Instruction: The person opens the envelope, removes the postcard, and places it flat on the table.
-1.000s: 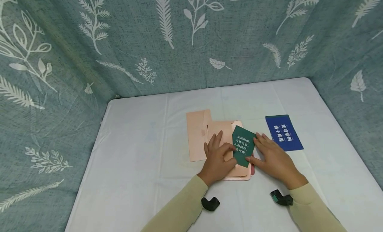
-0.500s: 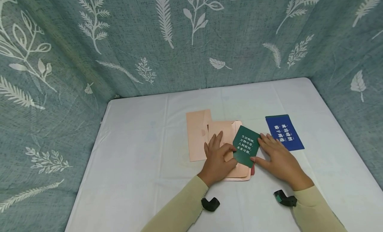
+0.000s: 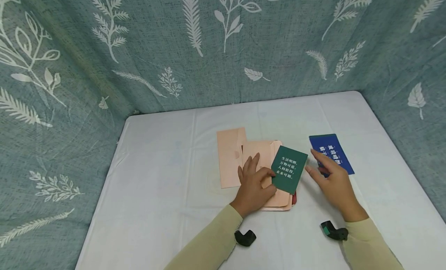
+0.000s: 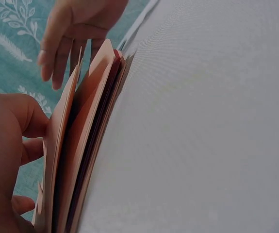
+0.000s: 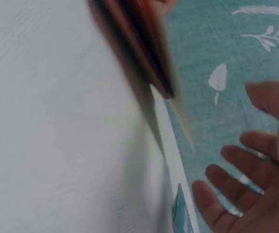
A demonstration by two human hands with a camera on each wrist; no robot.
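Note:
My left hand [image 3: 253,185] curls index finger and thumb on the top pink envelope [image 3: 256,150], right at the left edge of a green card [image 3: 290,170] with white lettering. The card lies slanted across that envelope's right side; its lower left corner is hidden by the fingers. In the left wrist view, fingers press the raised upper layer of the pink envelope stack [image 4: 93,107]. To the right of the card, my right hand [image 3: 338,187] holds nothing, thumb and index apart, just off its edge. Its loosely bent fingers [image 5: 241,191] show in the right wrist view.
A dark blue card [image 3: 343,158] lies behind the right hand, partly covered by it. Another pink envelope [image 3: 228,161] lies left of the stack. A red edge [image 3: 294,198] peeks out beneath the stack. The white table [image 3: 156,177] borders a leaf-patterned curtain [image 3: 209,80].
The green card has slid to the right, with more of it showing beside the left fingers. My right hand has come off the card and moved right. The left hand stays put.

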